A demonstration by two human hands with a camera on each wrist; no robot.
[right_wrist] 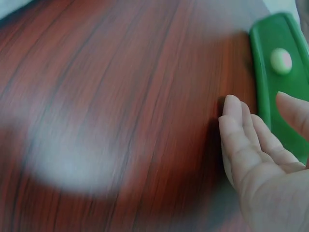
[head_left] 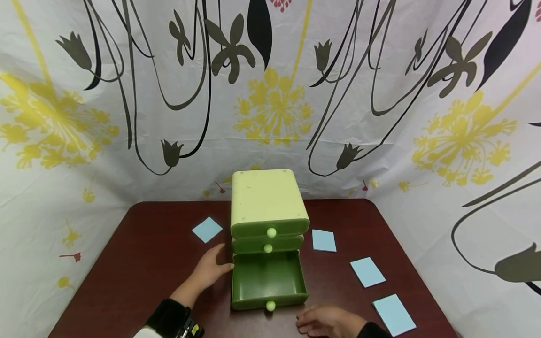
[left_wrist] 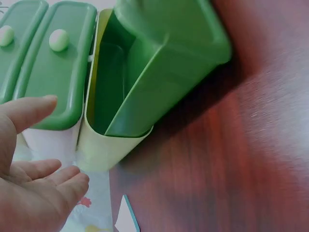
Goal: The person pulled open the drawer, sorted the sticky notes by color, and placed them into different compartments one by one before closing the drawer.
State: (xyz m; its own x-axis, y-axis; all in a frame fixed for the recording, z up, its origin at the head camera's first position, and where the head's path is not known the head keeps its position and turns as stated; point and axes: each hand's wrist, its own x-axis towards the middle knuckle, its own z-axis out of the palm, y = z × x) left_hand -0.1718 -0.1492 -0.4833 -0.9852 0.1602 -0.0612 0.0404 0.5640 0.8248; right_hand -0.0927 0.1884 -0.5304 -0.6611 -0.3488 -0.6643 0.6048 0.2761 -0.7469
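A small cabinet [head_left: 267, 197] with a pale yellow-green body and three green drawers stands mid-table. Its bottom drawer [head_left: 268, 278] is pulled out and looks empty; the upper two are pushed in. My left hand [head_left: 220, 261] is open, fingers straight, at the cabinet's left side by the pulled-out drawer; whether it touches is unclear. In the left wrist view that hand [left_wrist: 43, 145] is spread beside the drawer [left_wrist: 159, 63]. My right hand [head_left: 314, 320] lies flat on the table just right of the drawer's front knob [head_left: 270, 306]. The right wrist view shows its relaxed fingers [right_wrist: 251, 140] beside the drawer front [right_wrist: 280, 92].
Several light blue cards lie on the dark wood table [head_left: 143, 263]: one left of the cabinet [head_left: 207, 229], others to its right [head_left: 323, 240], [head_left: 367, 272], [head_left: 394, 314]. A flower-printed cloth backdrop [head_left: 127, 117] closes in the table's back and sides.
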